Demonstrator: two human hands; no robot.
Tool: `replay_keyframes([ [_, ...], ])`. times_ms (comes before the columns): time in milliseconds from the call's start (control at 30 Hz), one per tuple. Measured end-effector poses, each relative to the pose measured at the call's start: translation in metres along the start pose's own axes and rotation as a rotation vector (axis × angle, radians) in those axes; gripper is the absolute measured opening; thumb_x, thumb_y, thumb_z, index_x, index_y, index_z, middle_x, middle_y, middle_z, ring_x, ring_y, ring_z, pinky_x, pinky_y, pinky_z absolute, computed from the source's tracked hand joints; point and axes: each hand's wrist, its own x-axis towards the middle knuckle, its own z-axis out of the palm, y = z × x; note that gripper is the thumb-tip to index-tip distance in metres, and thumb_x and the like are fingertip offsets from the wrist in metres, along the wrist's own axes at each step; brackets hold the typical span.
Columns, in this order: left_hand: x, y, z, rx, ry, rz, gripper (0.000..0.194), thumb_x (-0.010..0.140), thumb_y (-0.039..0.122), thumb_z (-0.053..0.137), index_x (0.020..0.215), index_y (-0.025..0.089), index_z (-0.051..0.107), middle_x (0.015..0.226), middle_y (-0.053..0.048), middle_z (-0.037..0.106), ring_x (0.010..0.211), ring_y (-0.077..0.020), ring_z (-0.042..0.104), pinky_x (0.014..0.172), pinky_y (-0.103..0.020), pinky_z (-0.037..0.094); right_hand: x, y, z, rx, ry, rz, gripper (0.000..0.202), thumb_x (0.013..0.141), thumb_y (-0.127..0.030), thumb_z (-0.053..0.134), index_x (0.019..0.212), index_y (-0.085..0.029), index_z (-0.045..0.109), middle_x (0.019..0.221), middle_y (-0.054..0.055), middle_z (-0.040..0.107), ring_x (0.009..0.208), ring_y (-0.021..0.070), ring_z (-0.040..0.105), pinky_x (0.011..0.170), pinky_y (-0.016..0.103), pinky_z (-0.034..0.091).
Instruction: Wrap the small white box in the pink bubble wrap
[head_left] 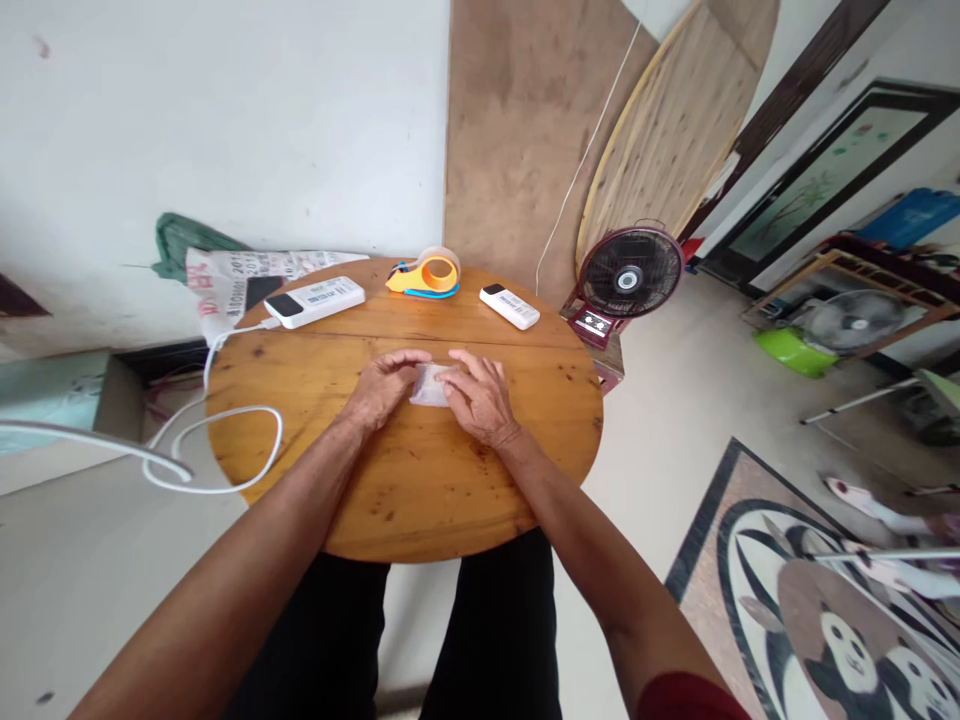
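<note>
A small, flat, translucent plastic packet (429, 388), whitish and crinkled, lies on the round wooden table between my hands. My left hand (382, 390) is closed at its left edge, thumb and fingertips against the plastic. From the other side my right hand (481, 398) grips its right part, with the fingers bent over it and the fingertips on its surface. What is inside the packet is too small to make out. Beyond the hands, an orange tape dispenser (405, 281) with a roll of clear tape stands near the table's back edge.
A white device with a dark end (322, 300) sits back left on the table (420, 500), a white cable (281, 430) looping off it. Another white device (514, 308) lies back right. A fan (630, 280) stands beyond the right edge; the wall (315, 120) is behind.
</note>
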Motion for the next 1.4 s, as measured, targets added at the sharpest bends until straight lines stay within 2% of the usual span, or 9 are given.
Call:
replay_keyframes([
  [167, 0.0, -0.002, -0.001, -0.01, 0.013, -0.001, 0.029, 0.054, 0.027, 0.066, 0.081, 0.019, 0.071, 0.07, 0.001, 0.068, 0.058, -0.0131, 0.053, 0.061, -0.027, 0.044, -0.002, 0.0, -0.002, 0.04, 0.066, 0.017, 0.032, 0.092, -0.031, 0.045, 0.118, -0.025, 0.063, 0.142, 0.007, 0.048, 0.125, 0.0237, 0.048, 0.106, 0.042, 0.032],
  [400, 0.007, -0.008, -0.001, -0.082, 0.03, -0.015, 0.03, 0.051, 0.023, 0.065, 0.08, 0.019, 0.071, 0.074, 0.0, 0.071, 0.065, -0.0161, 0.059, 0.07, -0.031, 0.049, 0.001, 0.013, 0.002, 0.126, 0.261, 0.215, 0.033, 0.095, -0.029, 0.034, 0.107, -0.021, 0.064, 0.131, 0.009, 0.056, 0.123, 0.0223, 0.051, 0.107, 0.039, 0.033],
  [500, 0.01, -0.012, -0.003, -0.078, 0.037, -0.01, 0.032, 0.052, 0.024, 0.064, 0.082, 0.018, 0.071, 0.076, 0.0, 0.071, 0.066, -0.0153, 0.06, 0.072, -0.03, 0.049, 0.003, 0.015, 0.004, 0.136, 0.28, 0.237, 0.032, 0.095, -0.03, 0.034, 0.102, -0.021, 0.064, 0.128, 0.01, 0.057, 0.121, 0.0212, 0.052, 0.106, 0.037, 0.036],
  [667, 0.014, -0.015, -0.006, -0.009, 0.147, 0.032, 0.024, 0.054, 0.021, 0.061, 0.076, 0.018, 0.071, 0.075, 0.001, 0.069, 0.072, -0.0154, 0.058, 0.077, -0.03, 0.047, 0.004, 0.022, 0.008, 0.182, 0.289, 0.277, 0.029, 0.092, -0.027, 0.037, 0.094, -0.02, 0.065, 0.123, 0.01, 0.06, 0.116, 0.0207, 0.056, 0.103, 0.037, 0.04],
  [833, 0.013, -0.014, -0.007, -0.028, 0.15, -0.009, 0.025, 0.053, 0.022, 0.065, 0.077, 0.018, 0.07, 0.07, 0.002, 0.066, 0.066, -0.0136, 0.055, 0.07, -0.028, 0.046, 0.004, 0.031, 0.014, 0.357, 0.343, 0.304, 0.019, 0.084, -0.026, 0.048, 0.091, -0.02, 0.064, 0.113, 0.009, 0.065, 0.109, 0.0205, 0.06, 0.099, 0.036, 0.044],
  [967, 0.01, -0.011, -0.006, -0.007, 0.137, -0.055, 0.032, 0.053, 0.028, 0.068, 0.083, 0.018, 0.07, 0.066, 0.003, 0.064, 0.06, -0.0122, 0.054, 0.065, -0.026, 0.045, 0.003, 0.027, 0.011, 0.516, 0.332, 0.351, 0.019, 0.083, -0.03, 0.054, 0.096, -0.02, 0.064, 0.102, 0.005, 0.069, 0.096, 0.019, 0.063, 0.092, 0.033, 0.048],
  [1200, 0.007, -0.011, -0.004, -0.04, -0.011, -0.041, 0.044, 0.054, 0.031, 0.075, 0.095, 0.017, 0.071, 0.079, 0.0, 0.071, 0.066, -0.0142, 0.059, 0.072, -0.029, 0.048, 0.004, 0.017, 0.005, 0.514, 0.281, 0.227, 0.017, 0.081, -0.03, 0.06, 0.095, -0.021, 0.064, 0.11, 0.006, 0.068, 0.106, 0.021, 0.061, 0.096, 0.035, 0.045],
  [1300, 0.008, -0.013, -0.004, -0.04, -0.033, -0.031, 0.048, 0.053, 0.032, 0.076, 0.099, 0.016, 0.071, 0.087, -0.003, 0.072, 0.071, -0.0159, 0.061, 0.075, -0.031, 0.048, 0.004, 0.013, 0.004, 0.514, 0.218, 0.254, 0.026, 0.078, -0.032, 0.065, 0.101, -0.021, 0.063, 0.111, 0.006, 0.068, 0.107, 0.0213, 0.061, 0.097, 0.036, 0.045],
  [1400, 0.009, -0.014, -0.004, -0.04, -0.006, -0.027, 0.05, 0.053, 0.031, 0.076, 0.1, 0.015, 0.069, 0.092, -0.004, 0.071, 0.077, -0.0169, 0.062, 0.079, -0.032, 0.048, 0.005, 0.012, 0.005, 0.52, 0.173, 0.3, 0.038, 0.075, -0.033, 0.068, 0.11, -0.021, 0.06, 0.111, 0.006, 0.068, 0.106, 0.0207, 0.062, 0.097, 0.036, 0.045],
])
